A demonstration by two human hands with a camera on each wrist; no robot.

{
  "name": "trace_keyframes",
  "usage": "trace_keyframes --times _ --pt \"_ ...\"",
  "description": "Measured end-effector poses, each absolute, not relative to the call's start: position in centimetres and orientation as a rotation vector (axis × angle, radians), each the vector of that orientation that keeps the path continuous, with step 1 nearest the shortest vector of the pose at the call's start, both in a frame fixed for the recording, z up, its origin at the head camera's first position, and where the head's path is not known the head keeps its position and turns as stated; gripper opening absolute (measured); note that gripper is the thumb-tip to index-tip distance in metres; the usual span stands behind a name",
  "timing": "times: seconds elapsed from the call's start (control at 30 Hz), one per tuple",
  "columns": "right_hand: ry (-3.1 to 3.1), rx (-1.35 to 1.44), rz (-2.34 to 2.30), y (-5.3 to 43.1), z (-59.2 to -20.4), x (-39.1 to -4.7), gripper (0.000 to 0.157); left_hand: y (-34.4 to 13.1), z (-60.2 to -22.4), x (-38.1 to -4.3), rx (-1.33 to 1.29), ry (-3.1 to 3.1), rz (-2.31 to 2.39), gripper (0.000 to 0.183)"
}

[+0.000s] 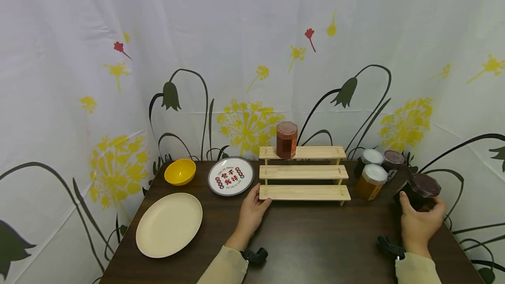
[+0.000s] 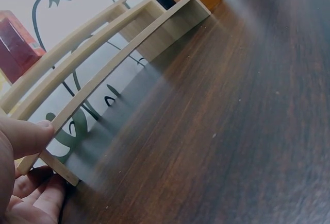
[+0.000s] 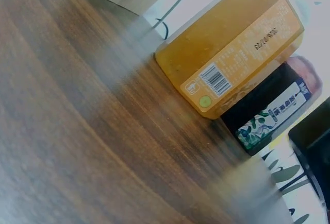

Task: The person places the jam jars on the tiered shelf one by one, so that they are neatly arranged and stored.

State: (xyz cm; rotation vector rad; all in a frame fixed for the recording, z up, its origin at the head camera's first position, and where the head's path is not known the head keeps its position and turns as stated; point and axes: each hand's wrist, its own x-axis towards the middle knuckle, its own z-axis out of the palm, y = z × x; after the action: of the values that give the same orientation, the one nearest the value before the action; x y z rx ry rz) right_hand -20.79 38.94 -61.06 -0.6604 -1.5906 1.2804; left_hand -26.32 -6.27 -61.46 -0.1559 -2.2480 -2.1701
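Note:
My left hand point(image 1: 249, 214) grips the left end of the lowest step of a three-step wooden display rack point(image 1: 304, 192). In the left wrist view its thumb point(image 2: 31, 135) lies over the step and the fingers curl beneath. At the table's right side, my right hand point(image 1: 423, 227) holds a dark jar point(image 1: 424, 184) with a purplish lid, thumb and fingers on opposite sides. Only part of this dark jar point(image 3: 313, 140) shows in the right wrist view. A red-brown jar point(image 1: 286, 140) stands on the rack's top step, left of its middle.
Right of the rack cluster an orange jar point(image 1: 370, 184), a white-lidded dark jar point(image 1: 370, 157) and a purple-lidded jar point(image 1: 392, 164). To the left are a yellow bowl point(image 1: 180, 172), a lettered white plate point(image 1: 216, 172) and a beige oval plate point(image 1: 169, 226). A patterned curtain point(image 1: 252, 34) hangs behind.

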Motion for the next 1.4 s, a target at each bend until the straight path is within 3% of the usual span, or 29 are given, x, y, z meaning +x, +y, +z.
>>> trace_keyframes --times 0.43,1.1,1.4 --pt "-1.398 -0.662 1.306 37.1 -57.0 -19.7 0.064 -6.2 -61.6 -26.4 -0.129 -2.247 -2.180 0.075" --pt "-1.400 -0.021 1.374 34.1 -52.6 -20.1 0.072 -6.2 -61.4 -26.5 -0.129 -2.252 -2.173 0.073" --pt "-1.563 -0.046 1.475 30.8 -51.7 -21.2 0.080 -6.2 -61.4 -26.5 -0.141 -2.258 -2.171 0.074"
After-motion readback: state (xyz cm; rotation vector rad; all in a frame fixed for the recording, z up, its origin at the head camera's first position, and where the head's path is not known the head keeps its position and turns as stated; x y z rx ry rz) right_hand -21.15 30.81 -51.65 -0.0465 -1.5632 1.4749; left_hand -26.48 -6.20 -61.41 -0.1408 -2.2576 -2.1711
